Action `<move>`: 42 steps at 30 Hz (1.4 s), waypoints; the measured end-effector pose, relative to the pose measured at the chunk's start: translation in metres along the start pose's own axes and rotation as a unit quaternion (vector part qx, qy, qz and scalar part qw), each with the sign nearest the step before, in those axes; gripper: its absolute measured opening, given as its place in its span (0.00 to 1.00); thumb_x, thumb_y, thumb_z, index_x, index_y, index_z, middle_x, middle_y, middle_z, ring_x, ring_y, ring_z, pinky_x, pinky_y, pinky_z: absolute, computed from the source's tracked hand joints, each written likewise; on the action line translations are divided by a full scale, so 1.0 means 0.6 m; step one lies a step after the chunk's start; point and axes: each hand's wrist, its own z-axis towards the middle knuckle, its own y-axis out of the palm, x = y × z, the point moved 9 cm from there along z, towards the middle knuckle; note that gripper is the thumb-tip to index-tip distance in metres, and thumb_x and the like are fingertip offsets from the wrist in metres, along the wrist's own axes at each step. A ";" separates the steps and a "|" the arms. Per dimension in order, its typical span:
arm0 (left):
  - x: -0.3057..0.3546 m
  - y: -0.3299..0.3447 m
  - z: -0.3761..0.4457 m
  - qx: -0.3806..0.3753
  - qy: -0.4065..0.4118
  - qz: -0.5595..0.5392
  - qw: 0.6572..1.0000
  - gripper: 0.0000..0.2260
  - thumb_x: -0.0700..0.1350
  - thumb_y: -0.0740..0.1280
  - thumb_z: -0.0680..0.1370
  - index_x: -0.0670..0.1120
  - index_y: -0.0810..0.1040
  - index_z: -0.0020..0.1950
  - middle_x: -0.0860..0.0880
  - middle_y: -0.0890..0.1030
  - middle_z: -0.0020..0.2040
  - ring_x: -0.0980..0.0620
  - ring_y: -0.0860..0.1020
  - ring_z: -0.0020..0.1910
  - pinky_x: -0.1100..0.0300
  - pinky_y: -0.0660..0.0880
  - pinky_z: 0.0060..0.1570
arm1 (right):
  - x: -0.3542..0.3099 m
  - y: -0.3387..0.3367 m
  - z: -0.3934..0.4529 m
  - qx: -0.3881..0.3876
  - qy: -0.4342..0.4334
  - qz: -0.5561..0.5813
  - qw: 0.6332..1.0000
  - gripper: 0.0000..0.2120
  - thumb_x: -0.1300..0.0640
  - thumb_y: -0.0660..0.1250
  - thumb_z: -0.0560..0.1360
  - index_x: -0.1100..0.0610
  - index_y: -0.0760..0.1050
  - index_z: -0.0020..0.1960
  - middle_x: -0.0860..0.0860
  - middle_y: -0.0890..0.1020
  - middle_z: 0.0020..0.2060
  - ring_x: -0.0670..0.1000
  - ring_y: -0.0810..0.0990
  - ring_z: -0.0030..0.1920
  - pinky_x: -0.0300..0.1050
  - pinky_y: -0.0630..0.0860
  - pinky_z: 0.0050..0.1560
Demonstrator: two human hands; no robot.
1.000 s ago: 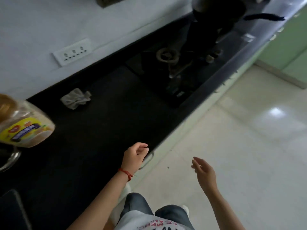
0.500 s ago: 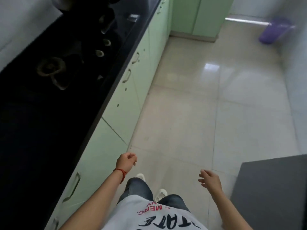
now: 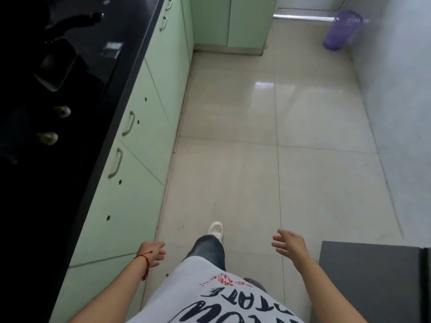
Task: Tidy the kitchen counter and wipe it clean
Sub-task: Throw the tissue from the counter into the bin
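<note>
The black kitchen counter (image 3: 121, 73) runs along the left side, with a dark stove and its pale knobs (image 3: 47, 137) on it. A dark pan handle (image 3: 77, 21) shows near the top left. My left hand (image 3: 152, 252), with a red thread at the wrist, hangs over the floor beside the green cabinets and holds nothing; its fingers are loosely curled. My right hand (image 3: 289, 244) is over the floor tiles with fingers spread and holds nothing. Neither hand touches the counter.
Pale green cabinet doors (image 3: 140, 173) with metal handles stand below the counter. A purple bin (image 3: 341, 30) sits in the far right corner. A grey surface (image 3: 373, 283) fills the lower right. My foot (image 3: 215, 229) steps on the beige floor tiles.
My view has swung from the counter to the floor along the cabinets. The cloth and the bread bag are out of sight. Both hands stayed empty and low.
</note>
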 end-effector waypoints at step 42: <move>1.303 0.224 0.241 -0.016 0.030 -0.082 0.996 0.13 0.42 0.60 0.79 0.45 0.67 0.34 0.46 0.72 0.32 0.51 0.68 0.29 0.63 0.62 0.32 | -1.180 0.097 0.688 -0.022 -0.039 -0.110 0.993 0.08 0.62 0.59 0.78 0.66 0.73 0.52 0.58 0.77 0.37 0.52 0.74 0.32 0.43 0.69 0.33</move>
